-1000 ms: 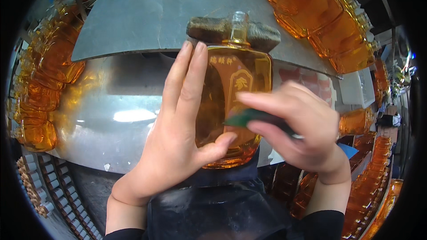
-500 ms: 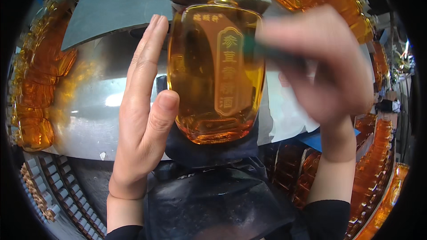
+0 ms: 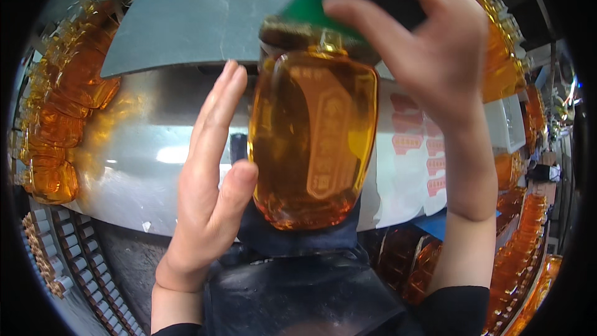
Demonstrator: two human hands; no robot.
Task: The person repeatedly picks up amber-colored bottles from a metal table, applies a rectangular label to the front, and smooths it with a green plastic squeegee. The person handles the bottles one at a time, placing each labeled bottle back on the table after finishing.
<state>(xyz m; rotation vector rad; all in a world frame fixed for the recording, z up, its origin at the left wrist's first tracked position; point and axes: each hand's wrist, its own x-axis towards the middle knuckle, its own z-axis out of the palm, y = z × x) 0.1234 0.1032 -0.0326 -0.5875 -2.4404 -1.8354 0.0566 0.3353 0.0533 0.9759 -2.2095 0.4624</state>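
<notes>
A flat clear bottle of amber liquid lies in front of me with its neck pointing away. On its face is an orange label with a framed panel. My left hand is beside the bottle's left edge, fingers stretched and thumb apart, gripping nothing. My right hand holds a curved green and black tool above the neck end; motion blurs it and its exact kind does not show. The tool hides part of the worn dark block at the bottle's neck.
Rows of filled amber bottles stand at the left and far right. A white backing sheet with orange labels lies right of the bottle. A grey panel is raised over the metal tabletop. Racked caps stand lower left.
My right hand has moved away from me with the green tool, from the bottle's right side to beyond its neck. The bottle and left hand appear slightly lower and further right in view.
</notes>
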